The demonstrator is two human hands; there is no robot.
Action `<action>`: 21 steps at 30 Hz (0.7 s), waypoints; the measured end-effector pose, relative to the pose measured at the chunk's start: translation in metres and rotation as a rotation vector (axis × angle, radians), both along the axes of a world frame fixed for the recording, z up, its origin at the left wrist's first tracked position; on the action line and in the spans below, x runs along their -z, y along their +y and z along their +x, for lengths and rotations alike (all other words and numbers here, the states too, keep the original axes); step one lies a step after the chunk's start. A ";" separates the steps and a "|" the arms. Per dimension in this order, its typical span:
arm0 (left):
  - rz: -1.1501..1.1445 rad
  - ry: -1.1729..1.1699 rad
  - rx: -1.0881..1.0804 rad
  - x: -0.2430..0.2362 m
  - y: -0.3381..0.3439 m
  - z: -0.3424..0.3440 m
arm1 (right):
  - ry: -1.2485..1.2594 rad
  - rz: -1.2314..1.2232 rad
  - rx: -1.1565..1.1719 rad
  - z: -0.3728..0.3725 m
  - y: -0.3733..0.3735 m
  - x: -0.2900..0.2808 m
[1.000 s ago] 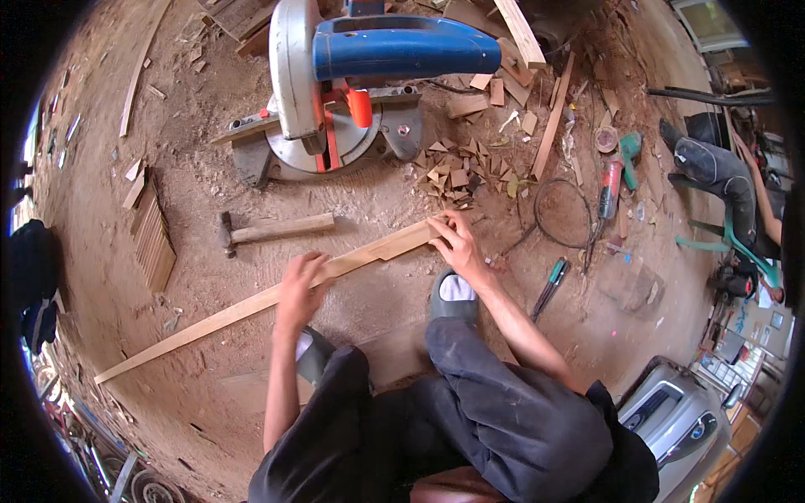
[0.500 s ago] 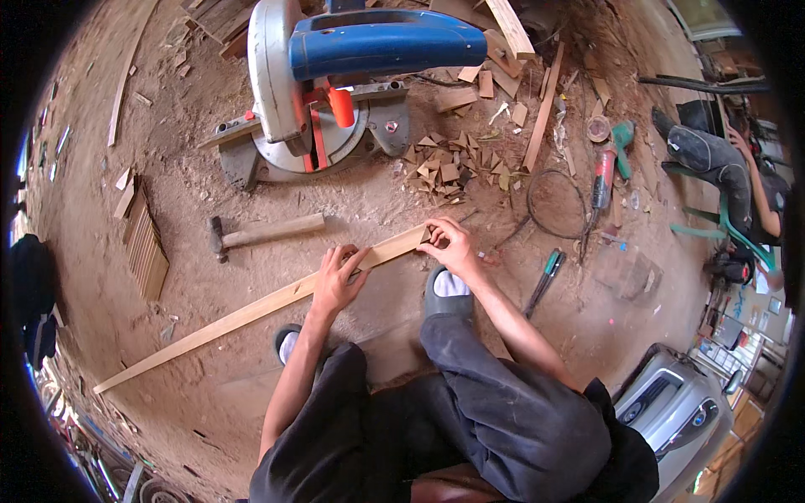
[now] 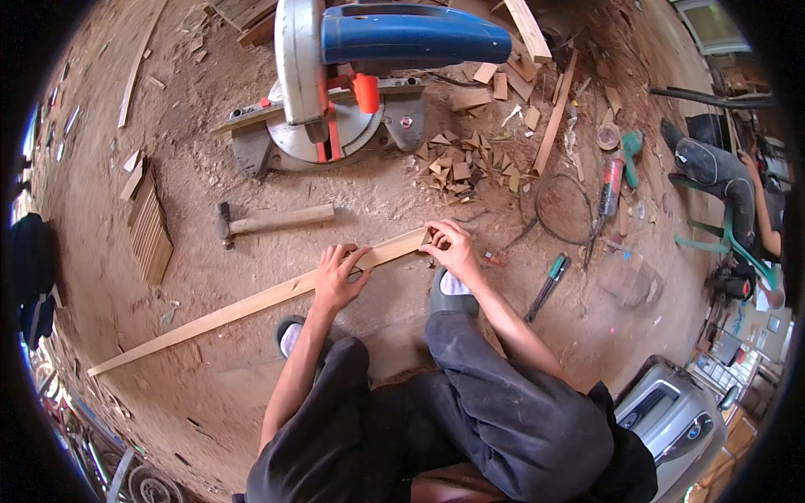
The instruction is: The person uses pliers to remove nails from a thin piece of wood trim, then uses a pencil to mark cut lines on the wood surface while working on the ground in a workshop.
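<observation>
Left hand (image 3: 338, 281) has shifted right along the wooden strip (image 3: 251, 305) since a second ago. Mitre saw (image 3: 366, 94) on the ground beyond both hands. Strip runs leftward from right hand (image 3: 449, 247): right pinches its end, left grips it farther along. Hammer (image 3: 281, 220) beyond left hand, pen (image 3: 547, 288) right of right hand.

A long, narrow, pale-tan wooden strip (image 3: 243, 308) is slanting across the near side of the wooden-handled hammer (image 3: 281, 220). Its thin left end is reaching well left of the hammer; its other end is sitting to the hammer's right, showing a darker patch. The left hand's fingers (image 3: 335, 256) are bending over it, and the right hand's fingers (image 3: 450, 228) are pinching that darker end.
</observation>
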State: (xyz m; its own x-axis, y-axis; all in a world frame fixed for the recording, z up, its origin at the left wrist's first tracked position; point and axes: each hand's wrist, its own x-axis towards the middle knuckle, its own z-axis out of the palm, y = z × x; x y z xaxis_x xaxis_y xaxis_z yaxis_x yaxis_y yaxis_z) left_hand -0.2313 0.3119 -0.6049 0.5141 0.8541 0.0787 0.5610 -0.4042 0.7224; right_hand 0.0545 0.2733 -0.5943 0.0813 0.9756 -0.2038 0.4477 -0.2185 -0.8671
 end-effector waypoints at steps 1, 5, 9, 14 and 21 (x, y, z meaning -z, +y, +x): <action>-0.006 0.000 -0.004 0.001 -0.001 0.002 | -0.092 0.069 -0.048 0.002 0.003 -0.007; -0.008 0.030 0.004 -0.004 0.001 -0.005 | -0.405 0.224 -0.272 -0.009 0.018 -0.030; -0.036 0.031 0.001 -0.006 0.001 -0.006 | -0.417 0.246 -0.453 -0.020 0.024 -0.021; -0.096 -0.018 -0.018 -0.005 0.002 -0.010 | -0.448 0.169 -0.507 -0.026 0.025 -0.015; -0.087 -0.130 -0.028 -0.004 0.006 -0.013 | -0.438 0.157 -0.532 -0.023 0.023 -0.008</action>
